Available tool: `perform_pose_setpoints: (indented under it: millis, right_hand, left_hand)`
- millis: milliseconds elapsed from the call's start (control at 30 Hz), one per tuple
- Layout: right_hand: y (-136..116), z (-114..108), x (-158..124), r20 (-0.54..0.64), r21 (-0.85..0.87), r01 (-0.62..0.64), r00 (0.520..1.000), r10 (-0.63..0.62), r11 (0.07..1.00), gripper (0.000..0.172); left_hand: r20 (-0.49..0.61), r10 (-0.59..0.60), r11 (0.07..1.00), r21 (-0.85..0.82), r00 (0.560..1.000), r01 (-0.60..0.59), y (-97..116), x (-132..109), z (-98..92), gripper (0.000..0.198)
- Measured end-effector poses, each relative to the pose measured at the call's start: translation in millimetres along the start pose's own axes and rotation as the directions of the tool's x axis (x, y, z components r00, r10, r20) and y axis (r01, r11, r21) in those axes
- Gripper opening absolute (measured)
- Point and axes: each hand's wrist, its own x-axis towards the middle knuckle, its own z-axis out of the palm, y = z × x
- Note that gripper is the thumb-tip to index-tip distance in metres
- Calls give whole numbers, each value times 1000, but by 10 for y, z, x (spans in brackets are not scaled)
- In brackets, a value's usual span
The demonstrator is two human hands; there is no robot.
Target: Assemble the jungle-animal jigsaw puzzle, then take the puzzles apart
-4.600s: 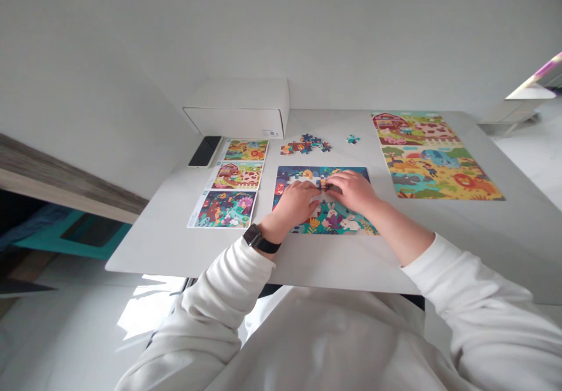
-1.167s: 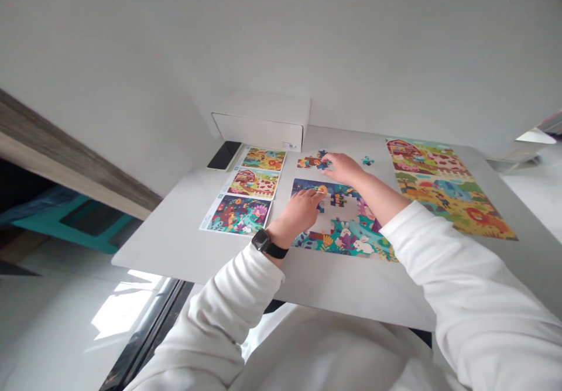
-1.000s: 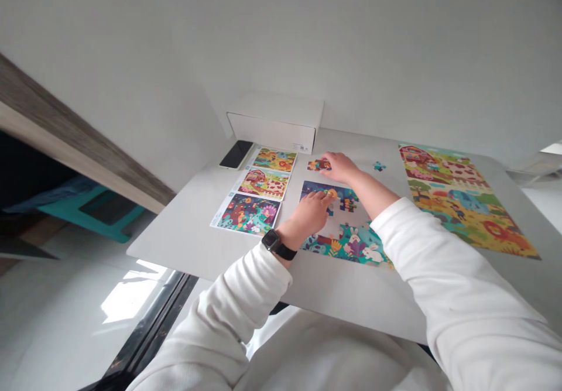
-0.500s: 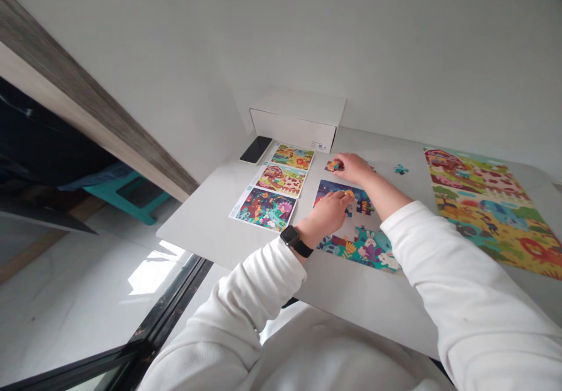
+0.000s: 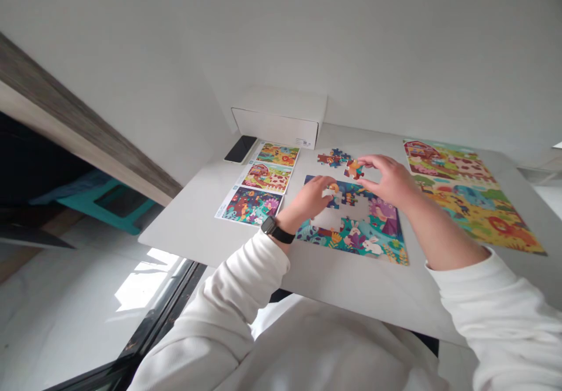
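Observation:
A partly assembled jigsaw puzzle (image 5: 355, 242) with white rabbits and flowers lies on the table, with bare gaps in its middle. My left hand (image 5: 309, 199), with a black watch at the wrist, rests over its left side. Thumb and fingers close around a puzzle piece with an orange crescent (image 5: 333, 187). My right hand (image 5: 390, 181) is above the puzzle's far edge, thumb and forefinger on an orange and teal puzzle piece (image 5: 353, 170). Just left of that lie several loose dark-blue and brown pieces (image 5: 332, 158). Joined pieces (image 5: 350, 198) sit between the hands.
A picture sheet with three scenes (image 5: 268, 177) lies to the left, beside a phone (image 5: 240, 149). Behind them stands a white box (image 5: 276, 123) near the wall. Two finished-looking farm and safari pictures (image 5: 474, 198) lie right. A teal stool (image 5: 109, 206) stands beyond the table.
My right hand has drawn back to the right from the loose pieces, with one piece at its fingertips. My left hand stays by the crescent piece. The view has shifted slightly right.

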Motion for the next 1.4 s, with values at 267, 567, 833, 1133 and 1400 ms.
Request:
perform_pose_setpoints:
  millis: [267, 567, 833, 1133, 1400]
  right_hand:
    - [-272, -97, -649, -14, -9, -16, 1000, 16, 1000, 50]
    - [-287, 161, -822, 7, 30, -58, 998, 58, 998, 47]
    - [-313, 187, -838, 18, 37, -53, 998, 52, 998, 51]
    - [-414, 225, -846, -33, 26, 115, 993, -114, 993, 48]
    - [-517, 254, -841, -30, 19, 153, 988, -153, 988, 33]
  left_hand:
    - [-39, -393, 569, -795, 919, 209, -18, 106, -528, 27]
    - [218, -296, 497, -796, 930, 345, 140, 18, -217, 46]
    - [366, -244, 626, -648, 898, 434, 221, -53, -15, 46]
    - [409, -216, 731, -534, 886, 425, 187, -43, -71, 36]
    - [472, -198, 782, -453, 859, 429, 258, -59, -247, 28]
